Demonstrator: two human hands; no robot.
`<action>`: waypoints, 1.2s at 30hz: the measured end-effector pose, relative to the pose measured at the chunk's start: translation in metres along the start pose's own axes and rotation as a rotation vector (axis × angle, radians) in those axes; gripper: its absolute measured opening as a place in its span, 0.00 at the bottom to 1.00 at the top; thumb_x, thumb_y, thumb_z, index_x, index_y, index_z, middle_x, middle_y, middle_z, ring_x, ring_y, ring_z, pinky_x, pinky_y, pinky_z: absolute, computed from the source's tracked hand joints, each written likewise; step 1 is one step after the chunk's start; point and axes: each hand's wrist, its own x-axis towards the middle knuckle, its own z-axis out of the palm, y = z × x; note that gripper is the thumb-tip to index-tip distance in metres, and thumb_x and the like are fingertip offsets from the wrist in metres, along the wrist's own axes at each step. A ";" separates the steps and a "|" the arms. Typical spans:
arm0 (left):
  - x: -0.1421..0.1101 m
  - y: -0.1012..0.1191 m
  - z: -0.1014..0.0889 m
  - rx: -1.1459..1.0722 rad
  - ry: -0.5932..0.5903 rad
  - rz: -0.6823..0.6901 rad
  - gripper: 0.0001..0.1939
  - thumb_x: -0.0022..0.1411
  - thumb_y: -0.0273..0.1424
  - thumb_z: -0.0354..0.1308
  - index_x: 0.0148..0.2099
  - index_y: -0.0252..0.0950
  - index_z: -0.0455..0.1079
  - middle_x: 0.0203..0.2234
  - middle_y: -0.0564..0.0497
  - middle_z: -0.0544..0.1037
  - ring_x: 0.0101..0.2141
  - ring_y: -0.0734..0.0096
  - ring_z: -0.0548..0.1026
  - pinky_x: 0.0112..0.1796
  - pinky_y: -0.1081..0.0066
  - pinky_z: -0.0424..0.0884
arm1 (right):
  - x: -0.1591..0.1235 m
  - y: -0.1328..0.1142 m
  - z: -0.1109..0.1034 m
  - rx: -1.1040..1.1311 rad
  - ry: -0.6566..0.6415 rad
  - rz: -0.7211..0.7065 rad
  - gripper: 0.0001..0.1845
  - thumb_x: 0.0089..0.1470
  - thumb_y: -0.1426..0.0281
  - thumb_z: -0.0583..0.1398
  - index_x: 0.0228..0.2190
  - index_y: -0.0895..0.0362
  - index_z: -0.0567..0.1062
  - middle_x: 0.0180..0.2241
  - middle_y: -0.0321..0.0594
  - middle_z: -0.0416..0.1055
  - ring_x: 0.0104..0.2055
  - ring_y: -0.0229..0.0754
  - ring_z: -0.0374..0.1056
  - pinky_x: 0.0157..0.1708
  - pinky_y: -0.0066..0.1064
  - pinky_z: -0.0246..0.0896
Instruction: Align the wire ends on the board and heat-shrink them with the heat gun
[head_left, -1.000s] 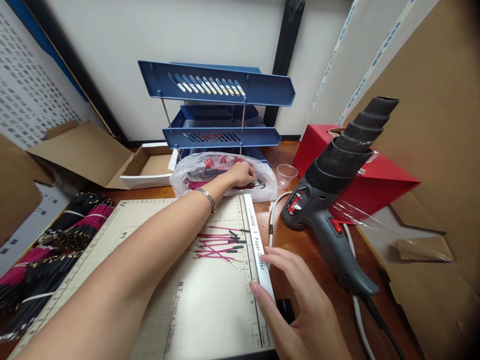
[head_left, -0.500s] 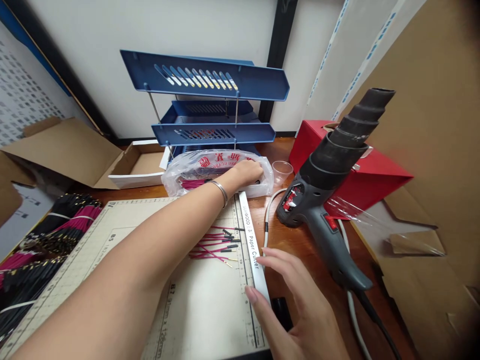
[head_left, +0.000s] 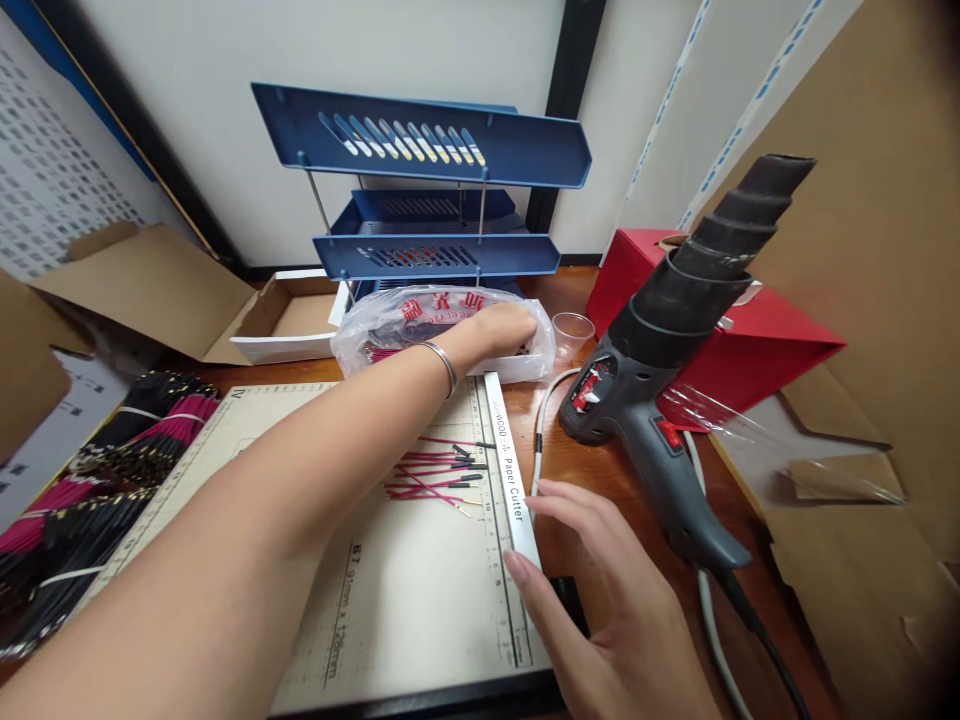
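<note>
My left hand [head_left: 510,330] reaches across the board into a clear plastic bag [head_left: 442,305] with red print. Its fingers are curled down inside, and whatever they hold is hidden. Behind my wrist, thin pink wires [head_left: 381,354] show in the bag. Beside the white edge strip of a paper cutter [head_left: 420,590] is my right hand [head_left: 622,610], open with thumb and fingers apart and nothing between them. Several short pink wires [head_left: 431,480] with black sleeves and bare metal tips lie loosely on the cutter board, under my left forearm.
A grey heat gun [head_left: 660,400] stands nozzle up on the right, its cable running forward. Behind it sits a red box [head_left: 780,350]. A small clear cup [head_left: 571,335] is near the bag. Blue tiered trays [head_left: 420,145] rise at the back; bundled black and pink wires [head_left: 112,480] fill the left.
The whole view has shifted slightly. My left hand stays in the bag, its fist turned a little lower, and my right hand remains open by the cutter's edge.
</note>
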 end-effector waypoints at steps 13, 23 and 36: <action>-0.024 0.011 -0.008 -0.059 -0.074 -0.211 0.10 0.69 0.34 0.61 0.46 0.32 0.77 0.42 0.47 0.81 0.44 0.65 0.79 0.49 0.58 0.75 | -0.003 -0.008 0.001 0.002 0.048 -0.060 0.10 0.61 0.63 0.61 0.44 0.51 0.74 0.46 0.36 0.78 0.49 0.31 0.76 0.48 0.16 0.70; -0.020 0.023 -0.003 -0.065 -0.143 -0.338 0.14 0.70 0.37 0.61 0.52 0.33 0.74 0.48 0.45 0.78 0.49 0.61 0.78 0.52 0.54 0.74 | -0.008 -0.010 0.015 0.128 0.108 0.025 0.10 0.63 0.61 0.60 0.44 0.50 0.74 0.47 0.34 0.76 0.51 0.29 0.74 0.54 0.14 0.64; -0.021 0.024 -0.002 -0.128 -0.139 -0.463 0.15 0.69 0.36 0.61 0.53 0.33 0.73 0.51 0.44 0.77 0.50 0.60 0.77 0.51 0.54 0.75 | -0.008 -0.009 0.012 0.106 0.109 0.036 0.12 0.63 0.58 0.59 0.44 0.49 0.75 0.47 0.35 0.77 0.50 0.32 0.75 0.53 0.17 0.68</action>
